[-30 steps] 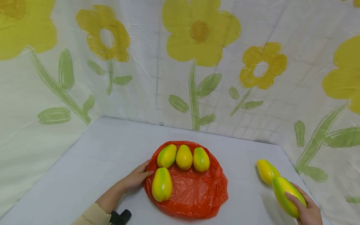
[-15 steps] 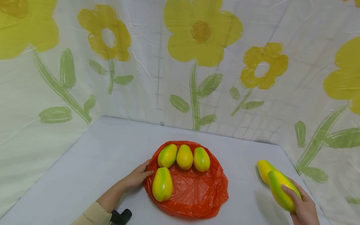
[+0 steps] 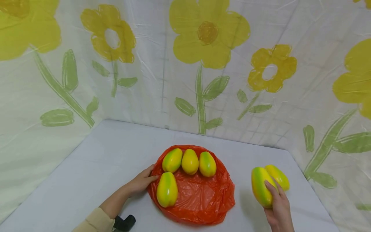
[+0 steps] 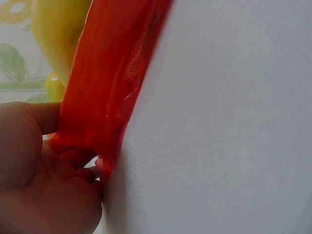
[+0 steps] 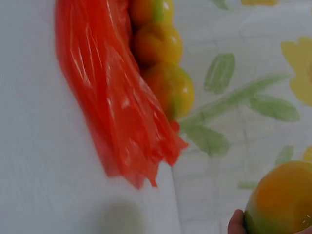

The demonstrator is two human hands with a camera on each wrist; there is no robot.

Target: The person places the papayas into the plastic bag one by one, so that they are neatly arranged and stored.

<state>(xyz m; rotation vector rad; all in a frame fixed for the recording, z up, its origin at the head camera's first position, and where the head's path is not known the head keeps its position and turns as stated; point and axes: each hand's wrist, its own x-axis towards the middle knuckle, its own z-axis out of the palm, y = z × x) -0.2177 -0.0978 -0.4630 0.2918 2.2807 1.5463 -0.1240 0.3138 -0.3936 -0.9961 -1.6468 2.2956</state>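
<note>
A red plastic bag (image 3: 200, 199) lies spread open on the table. Inside it, three yellow-green papayas (image 3: 190, 162) line the far side and one more papaya (image 3: 167, 190) lies at the near left. My left hand (image 3: 140, 183) grips the bag's left rim; in the left wrist view, the thumb is on the inner side of the red plastic (image 4: 97, 87) and the fingers curl beneath. To the right of the bag, my right hand (image 3: 280, 206) holds a papaya (image 3: 260, 186) up, thumb across it. Behind that hand lies another papaya (image 3: 278, 177), partly hidden.
The white-covered table (image 3: 121, 145) ends at a hanging cloth (image 3: 150, 80) printed with yellow flowers. A black object (image 3: 126, 223) shows beside the left forearm's beige sleeve (image 3: 97, 222).
My right hand has carried its papaya leftward, from in front of the loose papaya to its left side, nearer the bag. The left hand and the bag have stayed put.
</note>
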